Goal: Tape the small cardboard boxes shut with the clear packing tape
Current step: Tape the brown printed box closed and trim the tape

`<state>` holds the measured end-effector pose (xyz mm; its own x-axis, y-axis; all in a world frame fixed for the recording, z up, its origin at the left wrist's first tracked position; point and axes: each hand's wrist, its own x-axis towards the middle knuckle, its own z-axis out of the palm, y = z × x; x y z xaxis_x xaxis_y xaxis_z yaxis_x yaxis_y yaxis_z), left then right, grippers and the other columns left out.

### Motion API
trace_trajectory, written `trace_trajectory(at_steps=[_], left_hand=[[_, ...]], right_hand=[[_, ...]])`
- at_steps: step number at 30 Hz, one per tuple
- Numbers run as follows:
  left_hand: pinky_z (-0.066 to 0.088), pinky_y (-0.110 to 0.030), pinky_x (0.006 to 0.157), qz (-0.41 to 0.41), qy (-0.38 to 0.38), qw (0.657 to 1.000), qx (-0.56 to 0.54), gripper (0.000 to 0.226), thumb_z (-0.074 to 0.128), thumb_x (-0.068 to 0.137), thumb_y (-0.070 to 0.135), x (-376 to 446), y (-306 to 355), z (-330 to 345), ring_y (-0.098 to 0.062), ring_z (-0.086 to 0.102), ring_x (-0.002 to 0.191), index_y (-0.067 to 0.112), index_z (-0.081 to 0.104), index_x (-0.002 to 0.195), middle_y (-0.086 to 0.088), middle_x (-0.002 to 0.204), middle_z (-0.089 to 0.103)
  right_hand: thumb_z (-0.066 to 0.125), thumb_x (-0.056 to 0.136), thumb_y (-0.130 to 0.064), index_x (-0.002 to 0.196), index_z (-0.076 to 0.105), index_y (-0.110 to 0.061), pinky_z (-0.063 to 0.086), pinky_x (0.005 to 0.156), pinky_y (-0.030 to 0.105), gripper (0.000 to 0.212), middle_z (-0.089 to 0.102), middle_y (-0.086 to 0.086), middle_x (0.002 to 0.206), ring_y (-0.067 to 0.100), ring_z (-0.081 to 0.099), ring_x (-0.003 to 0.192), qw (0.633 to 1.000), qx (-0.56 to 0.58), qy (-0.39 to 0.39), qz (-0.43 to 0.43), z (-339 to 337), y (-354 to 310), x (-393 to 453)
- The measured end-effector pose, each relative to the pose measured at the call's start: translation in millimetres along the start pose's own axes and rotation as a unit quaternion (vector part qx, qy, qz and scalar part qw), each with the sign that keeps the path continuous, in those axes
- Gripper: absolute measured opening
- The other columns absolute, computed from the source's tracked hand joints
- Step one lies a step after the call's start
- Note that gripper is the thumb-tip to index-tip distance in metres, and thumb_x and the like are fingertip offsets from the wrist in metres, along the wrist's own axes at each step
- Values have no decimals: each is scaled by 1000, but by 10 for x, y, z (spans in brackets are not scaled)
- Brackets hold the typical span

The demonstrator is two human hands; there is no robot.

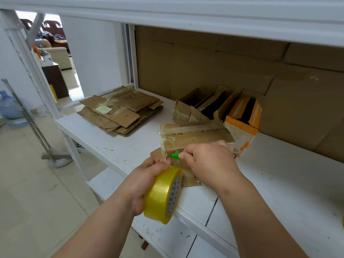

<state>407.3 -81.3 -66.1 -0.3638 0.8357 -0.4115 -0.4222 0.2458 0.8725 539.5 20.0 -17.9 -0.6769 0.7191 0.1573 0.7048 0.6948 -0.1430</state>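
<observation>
Two bare hands are at work: the left hand [149,175] and the right hand [208,161]. One roll of clear packing tape [163,194] sits under the left fingers. One green-tipped tool [176,156] pokes from the right fingers. One closed cardboard box [195,136] lies just beyond the fingertips. Farther beyond stand three open boxes [217,107], two brown and one orange. Beyond the left fingers lies one stack of flattened cartons [121,110].

A flat white shelf [115,146] holds a pile of flattened brown cardboard boxes [121,110] at the back left, a row of small open cardboard boxes [214,105] behind, and one taped brown cardboard box [195,136] near the front.
</observation>
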Motion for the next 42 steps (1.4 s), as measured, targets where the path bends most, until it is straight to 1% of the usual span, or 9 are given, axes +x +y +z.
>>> trace_trajectory(at_steps=[5,9,15,19,26,29,34,38,42], left_hand=[[51,-51,86,9,10,1000,-8,6,75,82,23,5,-21,5,-34,65,86,27,71,78,-12,94,72],[50,-50,84,10,13,1000,-12,9,74,83,20,5,-25,19,-34,64,84,26,71,76,-12,91,71],[47,-62,94,16,18,1000,-4,9,73,83,20,13,-27,27,-37,65,91,27,71,79,-16,101,72],[49,-51,82,23,18,1000,-8,8,72,84,17,36,-37,43,-36,63,87,23,67,87,-18,98,69],[50,-40,72,30,11,999,32,8,69,84,19,67,3,11,-32,62,80,25,66,83,-11,89,67],[50,-34,66,30,7,998,49,7,67,86,18,70,30,25,-30,61,77,24,64,83,-10,86,66],[51,-42,74,28,21,997,62,7,65,87,20,69,67,-29,-35,62,85,26,68,83,-14,94,68],[51,-44,78,25,17,997,76,10,66,86,21,78,49,-11,-35,62,86,28,69,79,-13,95,68],[50,-40,73,26,-1,995,100,10,66,86,17,84,37,32,-32,61,81,26,67,81,-10,88,66]], right_hand=[[42,101,-48,104,69,-35,29,93,36,31,69,-9,94,14,59,93,1000,-21,-1,-15,-51,-34,37],[44,100,-48,97,70,-31,29,87,37,31,67,-8,86,17,57,86,999,-50,-2,-11,-66,-82,76],[49,98,-45,93,69,-29,29,85,39,26,66,-7,84,19,60,88,997,-70,20,-9,-17,-161,132],[50,98,-44,95,70,-29,27,85,39,25,67,-6,86,19,60,87,997,-77,19,-8,8,-163,141],[50,97,-52,101,71,-29,32,95,42,31,69,-5,95,21,60,98,997,-75,-9,24,-22,-25,136],[53,96,-50,92,69,-27,33,92,42,29,61,-7,80,20,54,85,996,-82,-9,30,-34,-8,149],[60,91,-33,76,64,-24,29,76,38,19,59,-6,69,16,52,68,989,-126,1,76,-53,207,143],[54,94,-45,85,70,-28,31,85,39,25,66,-7,83,19,58,85,992,-81,-32,92,-11,443,89],[51,95,-40,87,66,-30,27,88,38,20,67,-9,84,16,59,85,988,-31,-59,136,181,666,-12]])
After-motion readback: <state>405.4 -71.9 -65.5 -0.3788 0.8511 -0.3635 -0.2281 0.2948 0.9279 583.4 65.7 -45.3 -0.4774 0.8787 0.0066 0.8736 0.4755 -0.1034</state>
